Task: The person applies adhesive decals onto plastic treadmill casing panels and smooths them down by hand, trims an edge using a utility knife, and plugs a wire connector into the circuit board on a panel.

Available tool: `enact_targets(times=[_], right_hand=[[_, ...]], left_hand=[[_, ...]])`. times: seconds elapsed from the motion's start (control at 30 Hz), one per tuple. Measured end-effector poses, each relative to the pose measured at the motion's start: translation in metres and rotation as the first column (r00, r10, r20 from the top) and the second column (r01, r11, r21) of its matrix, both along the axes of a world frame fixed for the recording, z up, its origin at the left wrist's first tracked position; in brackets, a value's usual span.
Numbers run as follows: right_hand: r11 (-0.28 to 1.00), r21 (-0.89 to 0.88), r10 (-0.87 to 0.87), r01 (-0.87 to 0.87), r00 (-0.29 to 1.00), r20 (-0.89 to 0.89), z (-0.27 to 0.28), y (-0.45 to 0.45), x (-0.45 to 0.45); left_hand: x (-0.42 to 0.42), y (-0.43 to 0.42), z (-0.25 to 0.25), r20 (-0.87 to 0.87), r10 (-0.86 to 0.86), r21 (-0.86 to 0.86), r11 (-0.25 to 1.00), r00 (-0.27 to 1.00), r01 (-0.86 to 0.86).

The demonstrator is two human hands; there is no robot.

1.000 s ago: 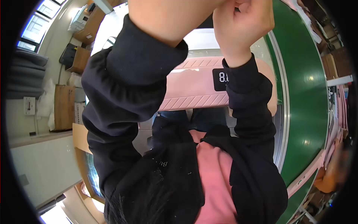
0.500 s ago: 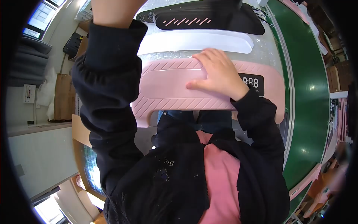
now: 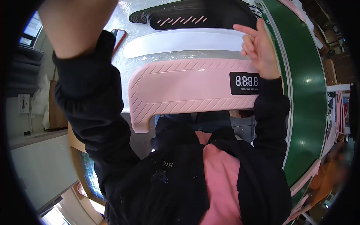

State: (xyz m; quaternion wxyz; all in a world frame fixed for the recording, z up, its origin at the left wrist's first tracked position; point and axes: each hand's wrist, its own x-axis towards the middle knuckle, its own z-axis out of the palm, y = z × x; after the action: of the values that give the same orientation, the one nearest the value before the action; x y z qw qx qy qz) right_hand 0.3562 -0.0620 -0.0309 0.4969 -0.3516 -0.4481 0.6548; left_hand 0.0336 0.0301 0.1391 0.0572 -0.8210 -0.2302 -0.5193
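so, the pink panel [image 3: 180, 84] lies on the table [image 3: 120, 62] by the person [image 3: 221, 176], with its number screen [image 3: 244, 83] near the right hand [image 3: 258, 48]. that hand is loose (one finger pokes out sideways) and seems to hold nothing. the left hand is out of sight, so i cannot tell its grip. past the panel lie a white strip [image 3: 183, 43] and black pieces [image 3: 225, 15].
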Motion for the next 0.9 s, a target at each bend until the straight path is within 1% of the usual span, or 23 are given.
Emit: enact_targets(times=[0.03,0.07,0.1,0.13,0.23,0.27,0.33,0.37,0.4,0.5,0.53,0.57,0.6,0.63,0.7,0.73,0.77,0.8,0.83,0.87,0.9], right_hand=[[0.986,-0.022,-0.167,0.166,0.983,-0.073,0.011,-0.001,-0.020],[0.943,-0.054,-0.334,0.329,0.933,-0.135,0.023,-0.002,-0.038],[0.871,-0.094,-0.492,0.483,0.851,-0.186,0.032,-0.006,-0.041],[0.859,-0.096,-0.512,0.503,0.842,-0.170,0.041,-0.014,-0.035],[0.799,-0.071,-0.540,0.597,0.660,-0.522,0.057,-0.025,-0.014],[0.791,-0.072,-0.550,0.607,0.655,-0.519,0.050,-0.028,0.003],[0.791,0.002,-0.547,0.612,0.708,-0.446,0.026,-0.040,0.070],[0.791,0.039,-0.546,0.611,0.732,-0.407,0.023,-0.048,0.085],[0.782,0.039,-0.558,0.622,0.726,-0.402,0.021,-0.064,0.095],[0.667,0.229,-0.488,0.709,0.648,-0.585,0.023,-0.093,0.104],[0.667,0.223,-0.490,0.710,0.645,-0.587,0.024,-0.103,0.106],[0.562,0.162,-0.670,0.811,0.561,-0.485,0.025,-0.113,0.108],[0.440,0.119,-0.815,0.890,0.451,-0.363,0.024,-0.119,0.106],[0.452,0.105,-0.812,0.886,0.457,-0.364,0.022,-0.120,0.095],[0.254,0.191,-0.944,0.948,0.286,-0.162,0.019,-0.126,0.069],[0.267,0.182,-0.942,0.946,0.296,-0.156,0.016,-0.134,0.062],[0.275,0.270,-0.953,0.923,0.299,-0.051,0.014,-0.141,0.057],[0.296,0.350,-0.953,0.889,0.298,0.049,0.008,-0.146,0.048],[0.330,0.347,-0.944,0.878,0.312,0.106,0.002,-0.153,0.044],[0.365,0.341,-0.931,0.866,0.329,0.161,-0.005,-0.162,0.042],[0.392,0.277,-0.914,0.877,0.337,0.224,-0.013,-0.174,0.039]], left_hand=[[-0.011,0.005,0.000,-0.062,-0.123,0.070,0.989,0.990,0.128],[-0.016,0.008,-0.001,-0.125,-0.242,0.132,0.957,0.962,0.258],[-0.018,0.009,-0.004,-0.109,-0.263,0.127,0.953,0.959,0.276],[-0.019,0.010,-0.006,-0.087,-0.266,0.118,0.954,0.960,0.275],[-0.021,0.012,-0.013,-0.044,-0.259,0.093,0.961,0.965,0.262],[-0.021,0.013,-0.015,-0.034,-0.252,0.086,0.963,0.967,0.254],[-0.022,0.014,-0.020,-0.015,-0.236,0.070,0.969,0.972,0.236],[-0.022,0.014,-0.022,-0.005,-0.228,0.062,0.972,0.974,0.228],[-0.023,0.014,-0.025,0.005,-0.222,0.054,0.974,0.975,0.222],[-0.024,0.014,-0.035,0.022,-0.180,0.029,0.983,0.983,0.179],[-0.025,0.014,-0.039,0.022,-0.160,0.019,0.987,0.987,0.160],[-0.026,0.013,-0.043,0.020,-0.136,0.007,0.991,0.990,0.136],[-0.028,0.012,-0.047,0.015,-0.106,-0.005,0.994,0.994,0.106],[-0.030,0.009,-0.055,0.003,-0.093,-0.012,0.996,0.996,0.093],[-0.027,-0.001,-0.078,0.276,-0.131,-0.212,0.958,0.952,0.193],[-0.026,-0.006,-0.091,0.413,-0.121,-0.295,0.920,0.903,0.258],[-0.029,-0.014,-0.102,0.405,-0.104,-0.305,0.921,0.908,0.242],[-0.038,-0.024,-0.113,0.459,-0.083,-0.440,0.843,0.885,0.307],[-0.052,-0.036,-0.124,0.503,-0.044,-0.558,0.746,0.863,0.363],[-0.066,-0.048,-0.136,0.438,-0.035,-0.643,0.686,0.898,0.341],[-0.081,-0.062,-0.148,0.374,-0.030,-0.721,0.619,0.927,0.311]])
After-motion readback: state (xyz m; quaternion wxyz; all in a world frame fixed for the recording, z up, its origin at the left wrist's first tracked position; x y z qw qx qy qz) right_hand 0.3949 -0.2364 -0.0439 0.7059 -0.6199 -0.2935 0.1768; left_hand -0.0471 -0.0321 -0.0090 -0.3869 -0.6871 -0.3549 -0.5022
